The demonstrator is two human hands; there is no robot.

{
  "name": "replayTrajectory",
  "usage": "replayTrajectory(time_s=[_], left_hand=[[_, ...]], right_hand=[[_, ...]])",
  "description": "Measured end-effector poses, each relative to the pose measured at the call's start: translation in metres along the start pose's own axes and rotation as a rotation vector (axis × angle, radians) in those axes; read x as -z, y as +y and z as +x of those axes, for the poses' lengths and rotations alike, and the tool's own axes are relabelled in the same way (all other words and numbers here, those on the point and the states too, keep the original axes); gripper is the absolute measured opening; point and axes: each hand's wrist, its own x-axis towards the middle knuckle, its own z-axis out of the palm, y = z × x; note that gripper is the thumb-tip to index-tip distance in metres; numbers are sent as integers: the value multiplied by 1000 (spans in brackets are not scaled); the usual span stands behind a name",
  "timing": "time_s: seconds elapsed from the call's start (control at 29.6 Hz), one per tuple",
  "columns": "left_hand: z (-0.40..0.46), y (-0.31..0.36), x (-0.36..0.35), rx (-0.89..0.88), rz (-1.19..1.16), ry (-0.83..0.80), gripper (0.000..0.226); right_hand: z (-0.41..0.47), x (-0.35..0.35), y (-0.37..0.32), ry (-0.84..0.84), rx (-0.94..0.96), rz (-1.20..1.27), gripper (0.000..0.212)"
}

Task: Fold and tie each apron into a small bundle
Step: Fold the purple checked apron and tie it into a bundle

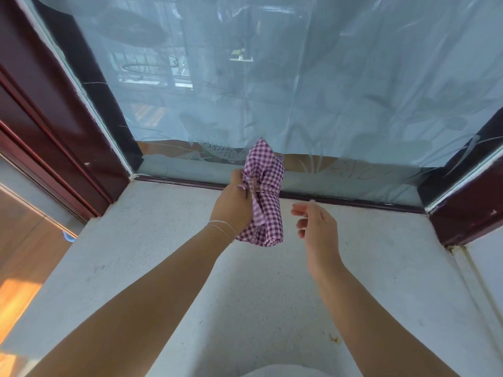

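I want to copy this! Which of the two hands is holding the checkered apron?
The left hand grips the rolled purple-checked apron bundle above the grey sill. The right hand hangs beside it, fingers loosely curled, holding nothing.

bright window daylight, curved edges

purple-and-white checked apron bundle (265, 191), pale grey speckled sill (190, 268), dark red window frame (54, 104).

Both forearms extended forward. Left hand (234, 204) raised, fingers curled, gripping the apron bundle (265, 194). Right hand (317, 227) just beside it, fingers loosely curled, holding nothing.
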Motion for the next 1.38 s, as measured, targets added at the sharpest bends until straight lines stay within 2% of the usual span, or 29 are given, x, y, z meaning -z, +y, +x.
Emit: replayTrajectory(time_s=[0.1,0.14,0.17,0.2,0.27,0.34,0.41,0.47,0.54,0.68,0.74,0.84,0.91,0.98,1.15,1.28,1.38], left_hand=[[-4,4,-3,-38,105,-21,29],[-6,6,-4,-62,167,-36,27],[-7,8,-4,-79,210,-47,25],[-9,10,-4,-100,240,-51,23],[-11,11,-6,-137,326,-75,24],[-13,13,-6,-151,417,-126,26],[-13,12,-7,-164,419,-142,22],[-14,12,-7,-169,367,-123,21],[-14,14,-6,-150,303,-117,23],[-12,17,-5,-92,178,-124,37],[-12,14,-7,-63,168,-141,38],[-17,13,-10,-50,167,-175,36],[-22,16,-12,-103,238,-196,37],[-27,19,-15,-188,317,-207,40],[-37,25,-19,-294,386,-296,46],[-41,32,-15,-290,249,-383,50],[-38,37,-9,-170,-19,-328,45]], right_hand=[[1,-4,-14,-165,247,-162,45],[2,-7,-18,-234,306,-231,45],[3,-10,-19,-277,378,-298,34],[4,-11,-20,-286,480,-369,25],[7,-11,-18,-277,730,-499,39],[14,-11,-16,-279,922,-552,36],[20,-12,-15,-247,987,-496,20],[21,-15,-12,-203,988,-406,13],[11,-17,-7,-157,894,-293,9],[-9,-18,-7,-133,249,198,22],[-10,-19,-6,-97,-9,410,28],[-3,-17,0,-83,-309,534,40],[1,-17,4,-81,-470,574,44],[2,-17,7,-57,-562,596,48],[-1,-14,10,-99,-590,657,48],[1,-7,5,-148,-571,785,48],[5,-7,0,-183,-548,885,49]])
